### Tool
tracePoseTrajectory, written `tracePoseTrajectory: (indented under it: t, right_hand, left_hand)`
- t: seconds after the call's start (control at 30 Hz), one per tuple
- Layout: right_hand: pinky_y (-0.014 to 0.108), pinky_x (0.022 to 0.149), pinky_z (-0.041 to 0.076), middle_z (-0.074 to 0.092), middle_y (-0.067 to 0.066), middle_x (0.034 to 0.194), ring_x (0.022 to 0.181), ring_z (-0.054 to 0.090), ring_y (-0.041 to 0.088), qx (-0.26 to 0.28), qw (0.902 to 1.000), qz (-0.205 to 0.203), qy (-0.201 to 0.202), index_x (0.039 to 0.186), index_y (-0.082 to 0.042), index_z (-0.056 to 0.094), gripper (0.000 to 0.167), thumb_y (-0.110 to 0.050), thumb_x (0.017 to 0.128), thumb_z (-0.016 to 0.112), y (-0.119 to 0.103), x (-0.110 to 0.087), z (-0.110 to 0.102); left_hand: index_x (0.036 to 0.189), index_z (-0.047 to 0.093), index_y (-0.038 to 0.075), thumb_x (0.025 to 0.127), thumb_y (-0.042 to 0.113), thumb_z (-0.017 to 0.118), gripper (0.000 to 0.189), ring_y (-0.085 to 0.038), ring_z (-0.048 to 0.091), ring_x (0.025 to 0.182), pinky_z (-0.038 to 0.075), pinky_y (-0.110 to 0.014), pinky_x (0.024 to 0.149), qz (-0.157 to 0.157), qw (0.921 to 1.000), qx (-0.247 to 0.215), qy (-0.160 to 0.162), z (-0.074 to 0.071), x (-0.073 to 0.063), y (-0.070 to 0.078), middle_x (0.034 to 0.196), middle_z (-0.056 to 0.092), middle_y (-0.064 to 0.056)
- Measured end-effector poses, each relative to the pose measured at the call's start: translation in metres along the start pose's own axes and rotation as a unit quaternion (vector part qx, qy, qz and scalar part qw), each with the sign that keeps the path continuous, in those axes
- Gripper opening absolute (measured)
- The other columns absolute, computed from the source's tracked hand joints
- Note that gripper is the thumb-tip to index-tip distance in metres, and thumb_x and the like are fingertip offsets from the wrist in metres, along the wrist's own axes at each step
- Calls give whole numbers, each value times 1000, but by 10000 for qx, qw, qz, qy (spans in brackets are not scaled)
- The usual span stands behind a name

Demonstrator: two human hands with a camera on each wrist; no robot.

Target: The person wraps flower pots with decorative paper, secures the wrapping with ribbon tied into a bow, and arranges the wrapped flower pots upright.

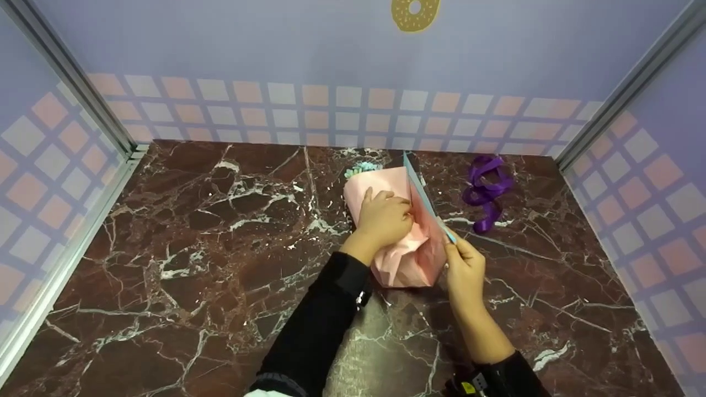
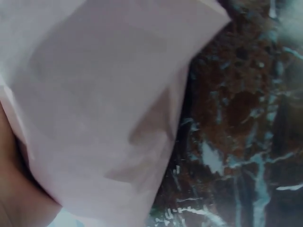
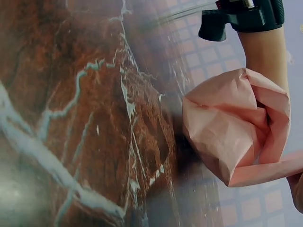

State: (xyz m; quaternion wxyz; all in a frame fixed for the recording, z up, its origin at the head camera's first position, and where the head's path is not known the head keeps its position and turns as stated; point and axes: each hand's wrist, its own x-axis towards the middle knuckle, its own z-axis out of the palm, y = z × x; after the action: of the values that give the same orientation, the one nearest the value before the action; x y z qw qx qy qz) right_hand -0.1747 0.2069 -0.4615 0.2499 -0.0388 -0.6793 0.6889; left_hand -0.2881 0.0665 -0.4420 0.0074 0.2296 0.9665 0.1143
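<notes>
A bouquet wrapped in pink wrapping paper [image 1: 380, 184] lies on the marble-patterned table, and pale blue flowers [image 1: 364, 167] show at its far end. My left hand [image 1: 386, 218] lies over the wrap with bent fingers and holds it; some fingertips are hidden in the fold. On the right, my right hand [image 1: 466, 270] pinches the raised edge of the paper, whose blue side [image 1: 422, 190] shows along a long strip. Crumpled pink paper gathers at the near end, also seen in the right wrist view. Pink paper fills much of the left wrist view.
A curled purple ribbon [image 1: 485, 193] lies on the table [image 1: 220, 264] to the right of the bouquet. Checkered panels [image 1: 314, 113] enclose the back and both sides. Small white bits lie on the tabletop left of the bouquet.
</notes>
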Motion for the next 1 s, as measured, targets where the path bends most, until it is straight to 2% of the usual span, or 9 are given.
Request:
tracePoseTrajectory:
  t: [0.13,0.23,0.33,0.4,0.53,0.6,0.7,0.83,1.0]
  right_hand:
    - [27,98,47,63,25,119,110,62,13,94,9997,84,222,115,14,64,23,4,96,54,0,1,0]
    - [29,97,48,63,25,119,110,62,18,493,9969,274,549,116,13,63,24,4,96,53,2,0,2]
    - [30,97,49,62,26,121,111,62,20,937,9911,436,844,119,16,59,26,6,97,51,4,0,4]
    - [30,98,48,61,27,122,112,61,20,1046,9894,457,895,120,18,57,26,6,97,50,4,-1,5]
    - [29,100,46,61,27,122,113,61,17,599,9960,210,634,118,17,59,25,6,96,52,3,-2,5]
    - [29,101,45,61,26,123,115,60,18,373,9986,-62,359,117,15,61,25,5,96,52,2,-3,4]
    - [30,104,42,61,22,124,119,58,19,114,9988,-466,-39,117,11,64,25,7,96,51,4,-4,2]
    - [31,105,40,61,18,125,120,58,20,-184,9935,-987,-537,117,7,66,27,11,95,50,6,-5,1]
    - [30,102,44,64,14,122,116,60,21,-725,9814,-1545,-879,116,5,67,35,18,89,50,3,-5,4]
  left_hand:
    - [126,65,32,96,52,44,42,-16,41,126,17,-51,113,-171,9998,43,-103,-2,2,0,137,54,17]
    - [129,64,32,95,61,38,51,-19,42,123,22,-50,109,-270,9995,79,-153,0,3,2,140,52,14]
    - [131,62,30,95,61,36,54,-21,41,124,23,-50,108,-359,9991,45,-207,1,4,5,141,51,10]
    - [131,62,28,94,60,37,54,-22,40,127,19,-51,111,-415,9989,13,-235,2,5,6,141,52,8]
    - [129,64,25,94,58,41,54,-25,34,137,4,-56,115,-467,9986,15,-266,3,7,8,140,53,7]
    - [130,64,24,93,55,43,52,-26,29,141,-3,-57,115,-476,9985,0,-261,3,7,9,140,53,7]
    - [130,63,23,92,53,46,52,-27,25,143,-6,-57,115,-477,9987,45,-161,2,8,9,138,55,8]
    - [134,60,23,90,50,51,53,-27,21,145,-8,-57,114,-583,9982,-154,46,1,9,10,138,56,8]
    - [147,45,22,101,43,34,52,-23,12,147,-11,-53,115,-916,9929,-747,146,-2,9,7,148,44,8]
